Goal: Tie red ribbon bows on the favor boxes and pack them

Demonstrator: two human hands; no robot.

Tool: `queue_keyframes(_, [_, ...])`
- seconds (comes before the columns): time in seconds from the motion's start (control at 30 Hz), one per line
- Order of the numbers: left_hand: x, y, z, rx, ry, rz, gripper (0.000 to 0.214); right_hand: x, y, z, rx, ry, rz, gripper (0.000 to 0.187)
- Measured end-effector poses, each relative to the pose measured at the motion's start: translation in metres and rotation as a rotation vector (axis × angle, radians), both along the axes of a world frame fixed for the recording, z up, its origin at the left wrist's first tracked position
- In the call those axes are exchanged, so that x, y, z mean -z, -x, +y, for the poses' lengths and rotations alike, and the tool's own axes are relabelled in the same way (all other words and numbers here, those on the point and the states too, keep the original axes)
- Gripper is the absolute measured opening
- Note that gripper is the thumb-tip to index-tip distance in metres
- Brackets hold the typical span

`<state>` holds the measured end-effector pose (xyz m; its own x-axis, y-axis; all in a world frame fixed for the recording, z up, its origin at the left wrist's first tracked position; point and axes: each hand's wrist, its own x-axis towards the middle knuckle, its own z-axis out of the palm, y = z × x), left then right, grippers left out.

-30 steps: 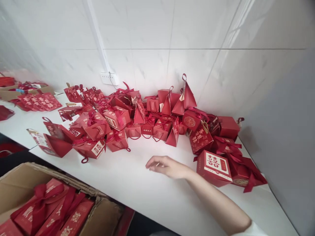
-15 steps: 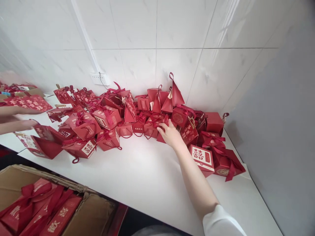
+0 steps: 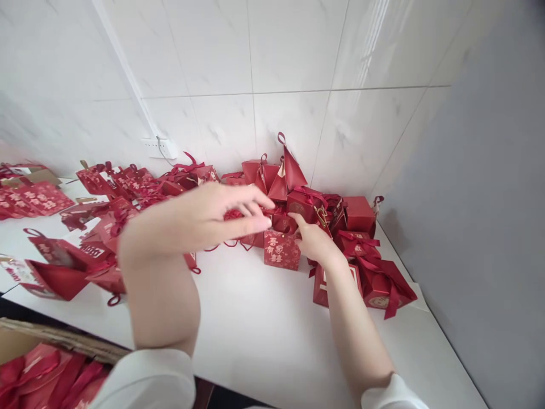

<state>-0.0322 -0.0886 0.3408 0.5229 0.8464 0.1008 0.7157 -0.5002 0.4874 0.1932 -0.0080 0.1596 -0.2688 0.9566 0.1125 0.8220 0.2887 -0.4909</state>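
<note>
Between the hands (image 3: 225, 213) (image 3: 317, 244), a box (image 3: 281, 253) seemingly reads 吾家有囍.

A single view serves the scene, taken from the wearer's head. It faces forward and down across the white counter (image 3: 272, 341) toward the tiled wall (image 3: 289, 51), whose upright joints spread apart toward the top. The camera sits close above the near side: both sleeves (image 3: 147, 379) enter from the bottom edge, and the left hand (image 3: 208, 210) and right hand (image 3: 317, 244) reach away from it into the middle. The left forearm, large and near, hides some red boxes (image 3: 281, 250). A grey panel (image 3: 489, 199) bounds the right; a cardboard carton (image 3: 63, 336) is cropped lower left.
</note>
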Motion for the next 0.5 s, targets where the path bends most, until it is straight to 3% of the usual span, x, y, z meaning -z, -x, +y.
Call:
queue_keyframes(0.07, [0.034,-0.011,0.013,0.060,0.002,-0.089,0.035,0.002,0.001,-0.002,-0.137,-0.038,0.091,0.070])
queue_keyframes(0.13, [0.073,-0.018,0.033,0.033,-0.107,-0.106,0.032,0.003,0.002,-0.003,-0.253,-0.117,0.177,0.064])
queue_keyframes(0.27, [0.135,-0.028,0.074,-0.089,-0.174,-0.039,0.034,0.002,0.003,-0.001,-0.289,-0.174,0.171,0.028])
queue_keyframes(0.37, [0.153,-0.027,0.087,-0.105,-0.077,0.062,0.022,0.000,0.001,0.001,-0.278,-0.150,0.162,0.019])
queue_keyframes(0.5, [0.151,-0.010,0.083,-0.040,-0.038,0.111,0.025,-0.004,0.001,-0.001,-0.275,-0.148,0.184,0.009])
